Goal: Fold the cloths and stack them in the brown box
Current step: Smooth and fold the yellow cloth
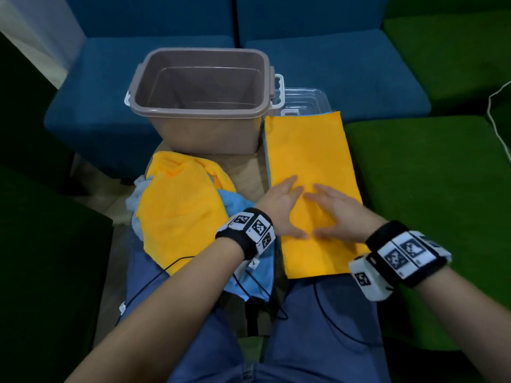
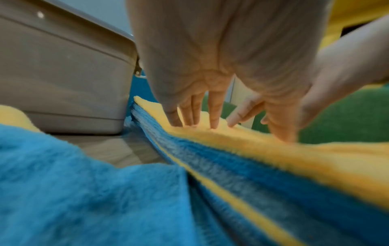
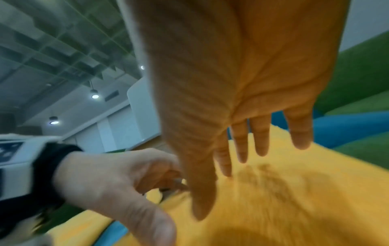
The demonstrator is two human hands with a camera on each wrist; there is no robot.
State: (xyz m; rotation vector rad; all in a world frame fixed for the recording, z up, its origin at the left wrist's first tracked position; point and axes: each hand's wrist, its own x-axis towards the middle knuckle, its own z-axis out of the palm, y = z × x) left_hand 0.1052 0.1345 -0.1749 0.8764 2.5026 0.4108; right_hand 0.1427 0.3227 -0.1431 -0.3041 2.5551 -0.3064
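Both hands lie flat on the yellow cloth point(image 1: 309, 161), which is spread as a long rectangle ahead of the person's lap. The left hand point(image 1: 279, 205) rests with straight fingers spread, fingertips on the pile, as the left wrist view shows; the right hand point(image 1: 336, 214) sits just beside it, palm down and fingers extended, holding nothing. With the thumbs nearly meeting, they look placed to press and smooth the fabric flat, so that a fold will lie clean rather than bunch.

Under the left hand's outer edge, the left wrist view shows blue and yellow layers stacked at the cloth's side point(image 2: 210, 158), which suggests this piece is already doubled over lengthwise. My reading is that a further fold across the length is due next, bringing the far end toward the hands.

The brown box point(image 1: 201, 100) stands beyond the left hand's fingertips and slightly outward of it, open and with nothing visible inside, close enough to drop a folded piece in without a long reach. A clear lid point(image 1: 304, 102) lies past the far end of the cloth.

Outward of the left wrist, a heap of unfolded yellow and blue cloths point(image 1: 177, 205) waits on the surface point(image 1: 246, 167), near but kept apart from the piece being worked.
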